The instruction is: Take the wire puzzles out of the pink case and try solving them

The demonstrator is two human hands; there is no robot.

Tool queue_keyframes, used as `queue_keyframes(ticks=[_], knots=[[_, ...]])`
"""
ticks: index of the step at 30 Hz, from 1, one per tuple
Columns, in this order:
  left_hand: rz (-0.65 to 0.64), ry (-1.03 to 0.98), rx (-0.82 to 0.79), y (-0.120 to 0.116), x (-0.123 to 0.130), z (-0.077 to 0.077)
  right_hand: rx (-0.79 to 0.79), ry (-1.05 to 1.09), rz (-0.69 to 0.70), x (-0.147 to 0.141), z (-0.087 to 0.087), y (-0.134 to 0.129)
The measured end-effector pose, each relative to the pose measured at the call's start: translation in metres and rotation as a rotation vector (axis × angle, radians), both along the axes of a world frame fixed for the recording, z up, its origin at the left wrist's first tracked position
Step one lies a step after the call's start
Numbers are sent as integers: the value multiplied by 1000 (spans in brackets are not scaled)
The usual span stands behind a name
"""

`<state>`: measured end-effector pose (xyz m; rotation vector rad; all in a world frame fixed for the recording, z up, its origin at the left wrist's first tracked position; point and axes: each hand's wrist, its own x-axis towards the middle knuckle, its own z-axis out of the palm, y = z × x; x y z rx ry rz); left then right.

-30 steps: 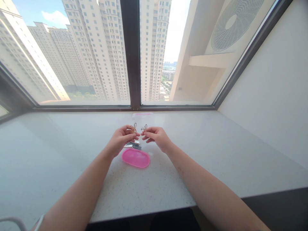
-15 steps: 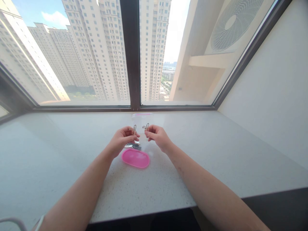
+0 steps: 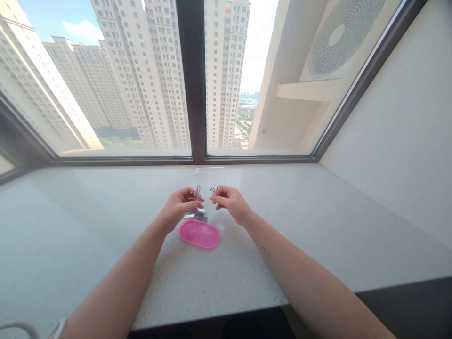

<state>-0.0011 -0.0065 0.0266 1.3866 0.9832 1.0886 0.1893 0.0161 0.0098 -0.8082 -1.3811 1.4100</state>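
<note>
Between the thumb and fingers of my left hand (image 3: 179, 203) is a small looped metal wire piece (image 3: 198, 190), its loop standing up. My right hand (image 3: 231, 201) pinches a similar curled wire piece (image 3: 213, 190); the fingers cover part of both, so their exact kind does not show. The hands face each other, a small gap apart, over the sill. Under my left fingertips lies a small pile of silvery metal pieces (image 3: 197, 215), partly hidden. Just nearer to me rests a shallow pink oval tray or lid (image 3: 199, 234).
A clear plastic piece with a pink strip (image 3: 209, 169) lies behind my hands by the window frame (image 3: 198, 94). The pale speckled sill (image 3: 310, 226) meets a white wall (image 3: 399, 122) at the right. A white cable (image 3: 21, 325) shows at the lower left.
Both wire pieces have tilted and shifted slightly within my fingers. My hands stay nearly in place, and the view has dipped very little.
</note>
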Motion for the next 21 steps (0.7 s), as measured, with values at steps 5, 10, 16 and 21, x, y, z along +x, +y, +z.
queue_keyframes(ticks=[5, 10, 16, 21], knots=[[-2, -5, -5, 0, 0, -1, -8, -7, 3, 0, 0, -1], [-5, -2, -6, 0, -1, -2, -10, -23, 21, 0, -1, -2], [-20, 6, 6, 0, 0, -2, -20, -6, 48, -1, -1, -2], [-22, 20, 3, -1, 2, 0, -18, 6, 68, -2, -1, -2]])
